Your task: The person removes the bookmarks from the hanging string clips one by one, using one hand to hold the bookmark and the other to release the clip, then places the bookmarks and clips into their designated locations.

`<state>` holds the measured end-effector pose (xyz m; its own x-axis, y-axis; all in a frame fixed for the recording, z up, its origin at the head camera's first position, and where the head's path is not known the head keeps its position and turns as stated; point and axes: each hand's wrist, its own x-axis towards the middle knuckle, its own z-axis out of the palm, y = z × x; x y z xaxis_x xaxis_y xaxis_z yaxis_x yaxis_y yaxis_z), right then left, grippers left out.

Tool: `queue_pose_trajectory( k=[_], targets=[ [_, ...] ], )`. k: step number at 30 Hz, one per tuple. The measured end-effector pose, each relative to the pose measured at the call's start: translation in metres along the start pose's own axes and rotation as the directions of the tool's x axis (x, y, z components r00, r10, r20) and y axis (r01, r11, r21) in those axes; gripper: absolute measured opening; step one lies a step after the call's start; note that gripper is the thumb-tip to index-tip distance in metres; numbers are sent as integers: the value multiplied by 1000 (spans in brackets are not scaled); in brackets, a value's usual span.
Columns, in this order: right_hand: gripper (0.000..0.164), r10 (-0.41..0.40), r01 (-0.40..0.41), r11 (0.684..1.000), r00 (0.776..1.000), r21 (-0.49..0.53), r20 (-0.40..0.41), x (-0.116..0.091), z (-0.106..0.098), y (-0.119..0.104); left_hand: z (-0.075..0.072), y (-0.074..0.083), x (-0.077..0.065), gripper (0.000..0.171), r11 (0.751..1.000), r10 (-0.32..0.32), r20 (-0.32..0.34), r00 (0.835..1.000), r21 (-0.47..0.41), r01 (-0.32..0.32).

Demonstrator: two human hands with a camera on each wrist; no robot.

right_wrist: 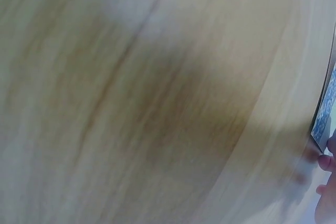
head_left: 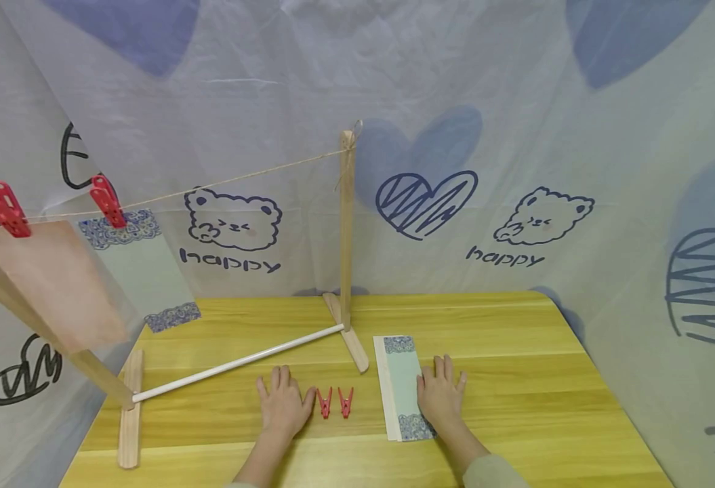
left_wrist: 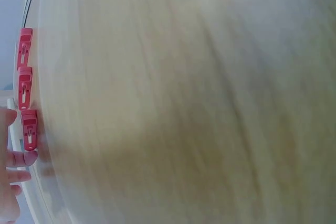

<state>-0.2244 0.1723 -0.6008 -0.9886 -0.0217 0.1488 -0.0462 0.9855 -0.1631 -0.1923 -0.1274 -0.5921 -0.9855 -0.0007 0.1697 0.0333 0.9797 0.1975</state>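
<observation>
My left hand (head_left: 284, 407) rests on the table with its fingers spread, thumb beside two small red clothespins (head_left: 335, 404). Three red clothespins (left_wrist: 24, 87) show in a row near the fingers in the left wrist view. My right hand (head_left: 442, 396) lies at the right edge of a pale green paper sheet (head_left: 404, 386) with blue lace-patterned ends, its thumb side overlapping that edge. Under the sheet, a whitish strip (head_left: 387, 400) sticks out at the left. In the right wrist view, fingertips (right_wrist: 326, 162) are by a corner of the patterned paper (right_wrist: 324, 111).
A wooden stand with a white crossbar (head_left: 238, 362) is at left and centre. From its string (head_left: 241, 177) hang a pinkish sheet (head_left: 58, 285) and a green patterned sheet (head_left: 140, 264), held by red clothespins (head_left: 110, 201). A printed cloth (head_left: 296, 81) surrounds the wooden table (head_left: 516, 420).
</observation>
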Motion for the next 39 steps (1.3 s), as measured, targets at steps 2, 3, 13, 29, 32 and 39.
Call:
queue_pose_trajectory(
  k=[2, 3, 13, 29, 32, 39],
  targets=[
    [32, 5, -5, 1000, 1000, 4, 8, 0, 0, 0, -2, 0, 0, 56, 1000, 1, 4, 1000, -5, -1],
    [32, 7, -7, 1000, 1000, 5, 14, 0, 0, 0, -3, 0, 0, 55, 1000, 3, 6, 1000, -8, -2],
    [33, 27, -25, 998, 999, 60, -27, -1, -3, 1, -9, -4, 1, 51, 1000, 26, -18, 1000, 15, -26],
    [33, 10, 8, 988, 993, 156, -119, 1, -16, -4, -45, -11, 0, 50, 998, 48, -86, 995, -38, -51],
    [33, 2, 21, 984, 992, 180, -124, 1, -20, -6, -55, -12, -1, 49, 997, 54, -114, 992, -54, -61],
    [37, -24, 54, 982, 987, 184, -160, 5, -25, -12, -82, -15, -2, 48, 994, 67, -189, 980, -76, -83]
  ],
)
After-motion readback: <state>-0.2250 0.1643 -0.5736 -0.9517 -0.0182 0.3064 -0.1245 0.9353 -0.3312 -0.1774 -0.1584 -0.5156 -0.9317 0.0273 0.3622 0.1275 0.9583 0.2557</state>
